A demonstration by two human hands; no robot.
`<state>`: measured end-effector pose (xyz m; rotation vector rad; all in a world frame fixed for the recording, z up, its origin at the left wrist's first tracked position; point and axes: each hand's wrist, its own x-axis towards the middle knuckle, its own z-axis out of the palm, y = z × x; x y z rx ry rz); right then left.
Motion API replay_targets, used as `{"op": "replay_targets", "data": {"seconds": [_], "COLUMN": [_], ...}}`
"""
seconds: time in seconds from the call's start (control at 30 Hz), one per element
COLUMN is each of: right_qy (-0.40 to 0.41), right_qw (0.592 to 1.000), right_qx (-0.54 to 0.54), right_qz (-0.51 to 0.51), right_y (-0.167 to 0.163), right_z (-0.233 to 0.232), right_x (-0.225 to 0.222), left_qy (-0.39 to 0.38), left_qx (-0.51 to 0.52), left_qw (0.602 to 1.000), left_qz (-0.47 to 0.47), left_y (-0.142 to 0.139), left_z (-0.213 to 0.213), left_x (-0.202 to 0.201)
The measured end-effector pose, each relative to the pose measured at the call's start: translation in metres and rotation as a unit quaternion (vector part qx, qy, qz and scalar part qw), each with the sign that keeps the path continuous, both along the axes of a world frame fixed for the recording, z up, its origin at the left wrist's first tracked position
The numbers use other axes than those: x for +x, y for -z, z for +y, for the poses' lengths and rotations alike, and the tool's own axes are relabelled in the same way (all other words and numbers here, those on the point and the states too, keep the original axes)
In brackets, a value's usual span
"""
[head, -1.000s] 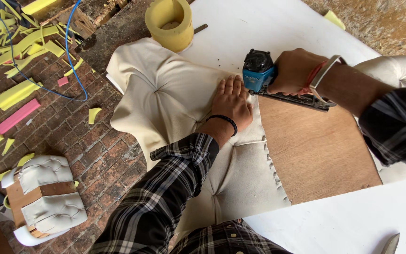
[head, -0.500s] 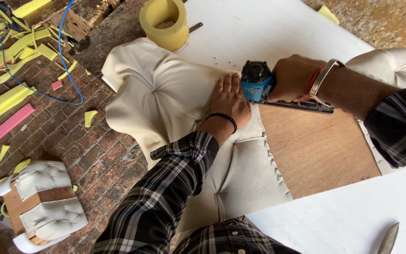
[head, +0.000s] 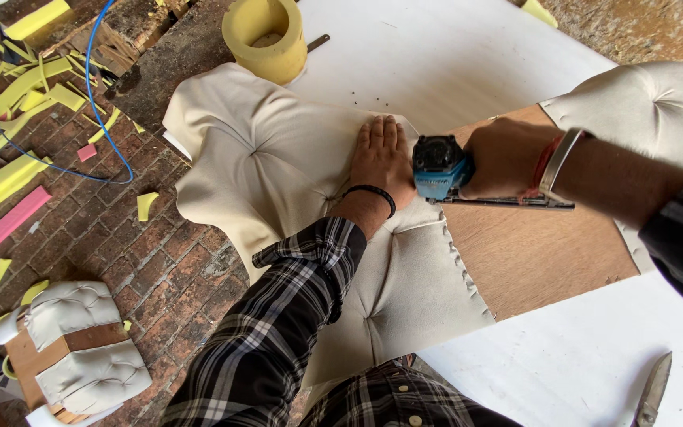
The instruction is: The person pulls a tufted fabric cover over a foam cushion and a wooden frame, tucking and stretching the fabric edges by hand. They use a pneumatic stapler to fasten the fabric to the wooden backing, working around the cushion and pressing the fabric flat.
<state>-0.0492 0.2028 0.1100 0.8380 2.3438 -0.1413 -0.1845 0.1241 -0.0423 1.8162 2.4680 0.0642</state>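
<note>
White table [head: 452, 71] bears fabric [head: 278, 158]; right hand [head: 503, 158] hides stapler [head: 440, 168] grip.

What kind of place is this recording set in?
Most likely an upholstery workshop. The right hand grips a blue staple gun at the edge of a plywood panel, while the left hand presses cream tufted fabric flat. Yellow foam offcuts litter the brick floor.
</note>
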Motion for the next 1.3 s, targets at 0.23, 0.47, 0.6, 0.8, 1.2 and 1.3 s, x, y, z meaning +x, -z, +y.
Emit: {"op": "replay_targets", "data": {"seconds": [0.23,0.47,0.6,0.8,1.2,1.3], "right_qy": [0.044,0.191,0.140,0.144,0.130,0.120], "right_qw": [0.999,0.960,0.930,0.830,0.816,0.821], "right_qx": [-0.013,0.129,0.200,0.317,0.316,0.305], "right_qz": [-0.012,0.161,0.276,0.435,0.466,0.468], "right_y": [-0.008,0.041,0.110,0.166,0.157,0.162], "right_z": [-0.009,0.030,0.025,0.002,-0.002,0.001], "right_x": [0.016,0.095,0.128,0.134,0.115,0.113], "left_qy": [0.008,-0.006,-0.015,-0.014,0.066,0.026], "left_qx": [-0.030,-0.001,0.011,0.060,0.043,0.027], "left_qw": [0.999,1.000,0.999,0.997,0.997,0.999], "left_qz": [0.015,-0.020,-0.032,-0.055,0.005,0.021], "left_y": [-0.001,-0.006,-0.006,-0.007,-0.011,-0.006], "left_z": [-0.001,-0.002,0.000,-0.001,-0.128,-0.164], "left_x": [0.000,0.000,-0.002,-0.012,0.038,0.057]}}
